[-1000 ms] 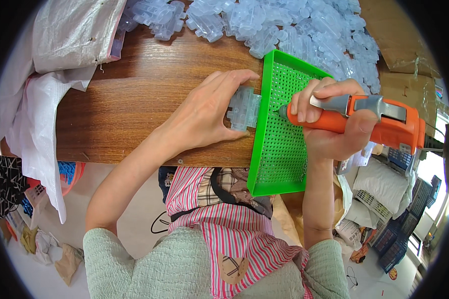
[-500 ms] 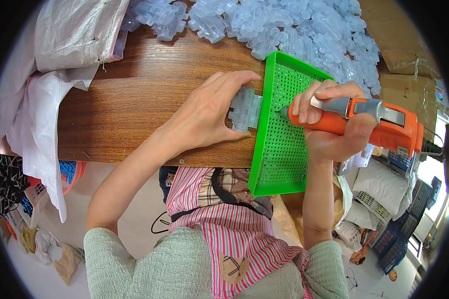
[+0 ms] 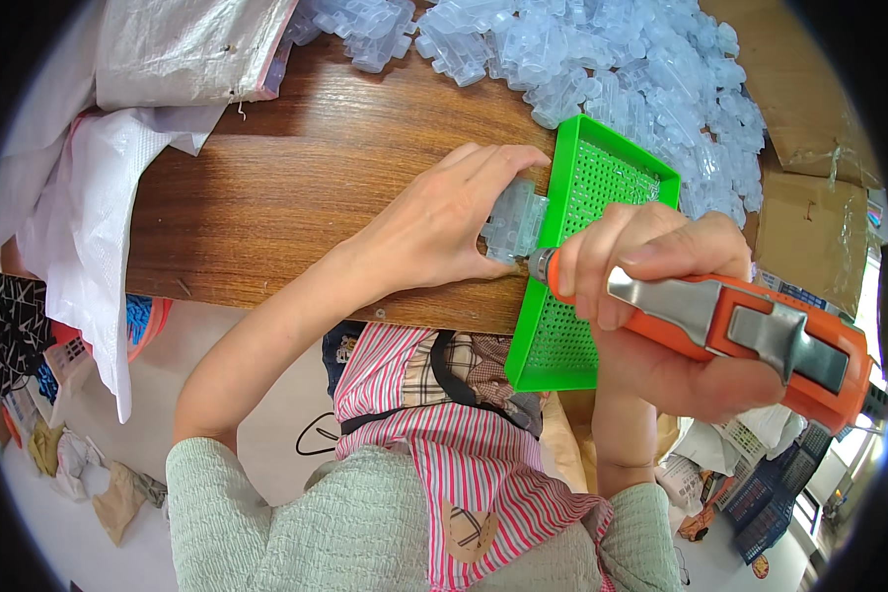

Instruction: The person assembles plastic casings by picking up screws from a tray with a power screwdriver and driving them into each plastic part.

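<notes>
The operator wears a red-and-white striped apron (image 3: 508, 483) over a pale green textured top (image 3: 335, 523). The right hand (image 3: 651, 370) is clamped on an orange power tool (image 3: 745, 335), its fingers wrapped over the body and its thumb along the near side. A metal lever and clip lie on the tool's upper face. The tool slants from lower right to upper left, with its grey nose (image 3: 540, 263) over the left wall of a shallow bright-green perforated plastic tray (image 3: 566, 163).

The left hand (image 3: 444, 217) is clamped on a clear, ribbed plastic part (image 3: 513, 219): the thumb is at the near end, the index finger at the far end. The part lies flat on the brown wood-grain surface (image 3: 306, 178), immediately left of the tray. Its long axis runs away from the operator, roughly parallel to the tray's left wall.

Key relation: the part lies up and to the left of the right hand, and the nose is beside its near right corner. Contact between nose and part cannot be determined. The left hand is the nearer of the two.

Farther back, a heap of similar clear plastic parts (image 3: 622, 79) covers the far right; a white woven sack (image 3: 187, 59) occupies the far left.
</notes>
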The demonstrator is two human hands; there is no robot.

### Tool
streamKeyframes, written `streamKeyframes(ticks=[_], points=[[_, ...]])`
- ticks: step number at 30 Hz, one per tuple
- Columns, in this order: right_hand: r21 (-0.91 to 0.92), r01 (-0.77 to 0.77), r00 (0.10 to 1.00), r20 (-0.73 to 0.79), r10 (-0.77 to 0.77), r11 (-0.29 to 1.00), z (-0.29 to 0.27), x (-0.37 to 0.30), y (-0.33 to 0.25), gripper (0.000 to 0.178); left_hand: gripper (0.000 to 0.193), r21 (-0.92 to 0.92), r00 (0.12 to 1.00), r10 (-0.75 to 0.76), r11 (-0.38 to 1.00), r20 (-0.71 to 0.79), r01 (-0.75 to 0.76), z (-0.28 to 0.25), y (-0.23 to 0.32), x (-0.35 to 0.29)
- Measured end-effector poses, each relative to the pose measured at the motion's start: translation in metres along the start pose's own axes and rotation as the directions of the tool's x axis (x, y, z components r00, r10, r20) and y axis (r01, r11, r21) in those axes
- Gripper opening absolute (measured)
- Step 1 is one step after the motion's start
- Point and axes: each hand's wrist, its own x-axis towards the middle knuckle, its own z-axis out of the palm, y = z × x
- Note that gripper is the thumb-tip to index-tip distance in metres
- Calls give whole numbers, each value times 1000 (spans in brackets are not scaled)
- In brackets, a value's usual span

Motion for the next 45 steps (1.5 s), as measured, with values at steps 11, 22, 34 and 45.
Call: streamKeyframes(ticks=[11,22,34,45], points=[[-117,-99,995,-13,98,988,20,-2,19,73,78,-12,1000,17,1000,-8,-17,1,-2,-1],[188,169,985,1,-172,968,-6,13,3,39,78,-47,990,15,999,137,-9,-10,2,-3],[-137,146,921,-343,-185,980,-34,11,38,66,55,334,995,-89,940,37,72,-19,29,-10],[-213,106,936,-308,-169,971,-34,11,45,64,37,169,991,-96,979,-96,111,-11,29,-14]])
